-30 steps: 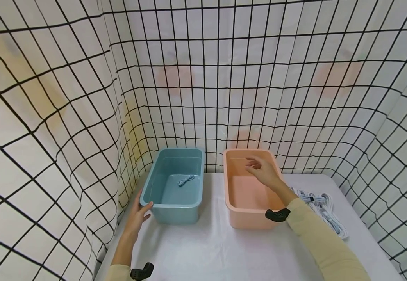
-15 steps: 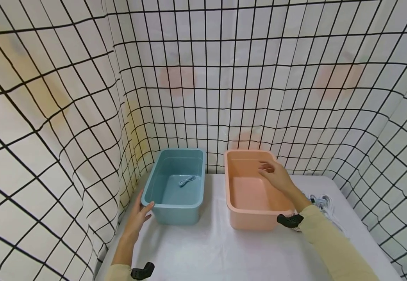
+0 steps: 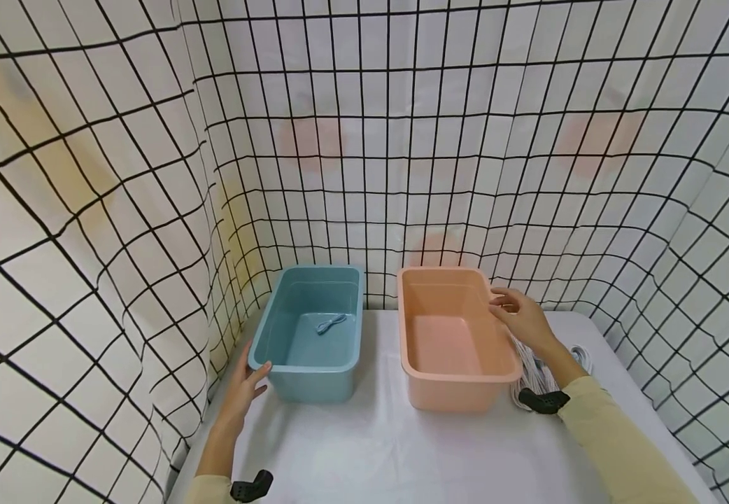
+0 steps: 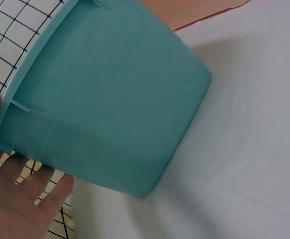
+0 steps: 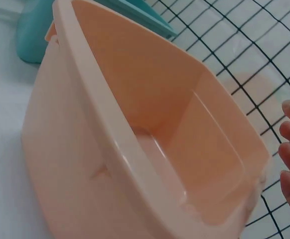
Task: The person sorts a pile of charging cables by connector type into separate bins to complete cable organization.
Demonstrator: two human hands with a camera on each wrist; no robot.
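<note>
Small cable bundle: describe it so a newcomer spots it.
On the table, left of the peach bin, stands the blue bin. The small cable bundle lies on its floor. Unlike the larger cord pile beside the peach bin, it lies inside a bin.

Black net (image 3: pixel 387 115) around a white desk (image 3: pixel 377 455)

Its square mesh spans ten, twelve and two o'clock before pale walls (image 3: pixel 427 91). Blurred peach patches (image 3: pixel 327 136) show at eleven and two, a yellow patch (image 3: pixel 81 171) at ten. Soft shadows (image 3: pixel 276 423) mark the desk.

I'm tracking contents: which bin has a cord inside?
The left-hand blue bin: a small cord lies on its floor; the peach bin shows none.
</note>
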